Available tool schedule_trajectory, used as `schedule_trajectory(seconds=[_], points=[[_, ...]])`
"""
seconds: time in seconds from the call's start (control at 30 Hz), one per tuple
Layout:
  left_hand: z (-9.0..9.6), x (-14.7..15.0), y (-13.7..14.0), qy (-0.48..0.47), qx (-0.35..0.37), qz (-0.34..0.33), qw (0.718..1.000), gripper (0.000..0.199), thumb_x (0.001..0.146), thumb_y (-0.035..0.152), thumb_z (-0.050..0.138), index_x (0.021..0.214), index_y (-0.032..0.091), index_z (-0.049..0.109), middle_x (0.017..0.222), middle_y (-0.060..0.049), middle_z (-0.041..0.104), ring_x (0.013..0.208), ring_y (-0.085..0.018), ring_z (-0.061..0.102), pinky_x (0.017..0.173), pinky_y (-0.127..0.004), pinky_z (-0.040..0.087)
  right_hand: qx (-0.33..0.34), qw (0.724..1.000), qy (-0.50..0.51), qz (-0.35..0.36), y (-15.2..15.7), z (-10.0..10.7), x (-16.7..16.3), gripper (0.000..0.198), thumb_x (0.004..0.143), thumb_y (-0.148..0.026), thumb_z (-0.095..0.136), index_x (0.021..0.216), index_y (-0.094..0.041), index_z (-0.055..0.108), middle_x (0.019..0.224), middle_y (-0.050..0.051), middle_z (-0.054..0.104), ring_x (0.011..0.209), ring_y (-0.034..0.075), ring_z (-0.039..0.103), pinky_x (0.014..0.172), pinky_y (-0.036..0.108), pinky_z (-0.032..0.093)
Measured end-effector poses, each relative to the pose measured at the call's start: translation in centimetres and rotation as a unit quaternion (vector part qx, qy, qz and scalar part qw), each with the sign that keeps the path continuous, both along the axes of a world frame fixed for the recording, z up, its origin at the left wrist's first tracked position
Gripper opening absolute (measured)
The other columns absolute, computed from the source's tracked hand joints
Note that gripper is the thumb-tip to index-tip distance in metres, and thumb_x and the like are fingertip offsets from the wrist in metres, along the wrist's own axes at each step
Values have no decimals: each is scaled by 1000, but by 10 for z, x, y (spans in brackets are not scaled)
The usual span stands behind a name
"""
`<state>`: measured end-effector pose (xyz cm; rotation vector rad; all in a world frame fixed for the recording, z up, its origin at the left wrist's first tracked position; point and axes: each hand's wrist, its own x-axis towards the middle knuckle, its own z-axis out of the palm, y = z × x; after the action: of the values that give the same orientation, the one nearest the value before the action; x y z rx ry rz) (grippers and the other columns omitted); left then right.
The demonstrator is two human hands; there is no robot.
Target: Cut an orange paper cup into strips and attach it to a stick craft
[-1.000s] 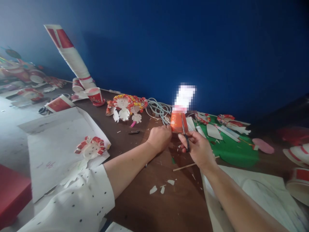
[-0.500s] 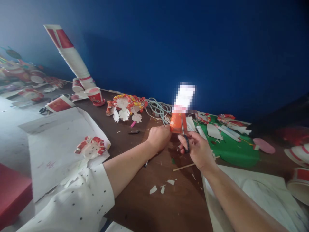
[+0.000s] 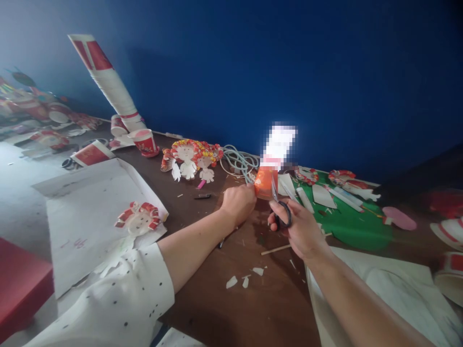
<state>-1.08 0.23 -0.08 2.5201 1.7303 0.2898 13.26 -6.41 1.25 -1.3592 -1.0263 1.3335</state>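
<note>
My left hand [image 3: 238,205] is closed at the side of an orange paper cup [image 3: 265,182] with pale marks, gripping it. Its fingertips are turned away from me. In my right hand [image 3: 302,224] is a pair of scissors [image 3: 283,215] with dark handles, the thumb and fingers at the loops. The blades point up against the cup's right side; whether paper lies between them I cannot tell. Behind the cup a bright, pixelated upright panel [image 3: 280,143] stands by the blue wall. White paper scraps [image 3: 232,282] lie on the brown table [image 3: 253,318] below my hands.
Paper dolls with red and yellow curls [image 3: 188,159] and a coiled cable [image 3: 237,161] lie at the back. A leaning stack of paper cups [image 3: 114,91] rises at left. White sheets [image 3: 83,217] flank my arms. Green paper [image 3: 347,221] with markers lies at right.
The view has shifted slightly, moving the background to the right. The scissors' handles now show wider apart, and my right hand has moved a little right. My left hand has hardly moved.
</note>
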Motion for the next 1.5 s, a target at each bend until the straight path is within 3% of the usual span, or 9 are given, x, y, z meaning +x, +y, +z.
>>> schedule_trajectory(seconds=[0.1, 0.37, 0.53, 0.77, 1.17, 1.5], points=[[-1, -1, 1, -4, 1, -4, 1000, 30, 94, 28, 31, 98, 12, 56, 90, -12, 69, 83, -25, 68, 69, -34, 51, -13, 1000, 18, -1, -1, 0, 0, 29, 76, -45, 68, 81, -18, 58, 60, -1, 62, 47, 7, 55, 43, 16, 39], [-3, 2, 3, 12, 3, -35, 999, 28, 93, 27, 32, 98, 13, 57, 92, -12, 69, 83, -24, 68, 70, -34, 52, 51, 996, -58, -33, 3, -8, 4, 36, 76, -45, 69, 95, -16, 60, 56, -2, 62, 44, 10, 57, 45, 20, 43], [0, 1, 3, 12, 1, -40, 999, 30, 94, 27, 31, 98, 13, 57, 92, -12, 69, 83, -26, 68, 69, -36, 52, 47, 995, -73, -41, 4, -8, 4, 37, 74, -47, 70, 93, -17, 57, 55, -2, 62, 43, 11, 57, 44, 20, 43], [1, 3, 0, 24, 19, -50, 998, 29, 93, 24, 31, 98, 12, 57, 90, -13, 68, 82, -27, 68, 68, -37, 53, 22, 999, -15, -46, 6, -2, 7, 36, 73, -47, 70, 87, -17, 56, 57, -2, 62, 44, 9, 56, 45, 19, 42], [-2, 4, 0, 23, 29, -62, 997, 29, 94, 25, 32, 95, 11, 58, 87, -13, 68, 81, -27, 68, 67, -36, 53, 61, 996, -40, -58, 7, -8, 10, 30, 73, -41, 72, 83, -17, 58, 52, -5, 58, 42, 7, 51, 42, 18, 39], [-2, 3, 0, 26, 34, -48, 998, 29, 94, 24, 31, 95, 11, 57, 88, -14, 68, 80, -26, 69, 66, -35, 53, 50, 995, -57, -66, 5, -4, 8, 33, 72, -44, 72, 83, -17, 58, 53, -5, 58, 42, 7, 50, 41, 17, 37]])
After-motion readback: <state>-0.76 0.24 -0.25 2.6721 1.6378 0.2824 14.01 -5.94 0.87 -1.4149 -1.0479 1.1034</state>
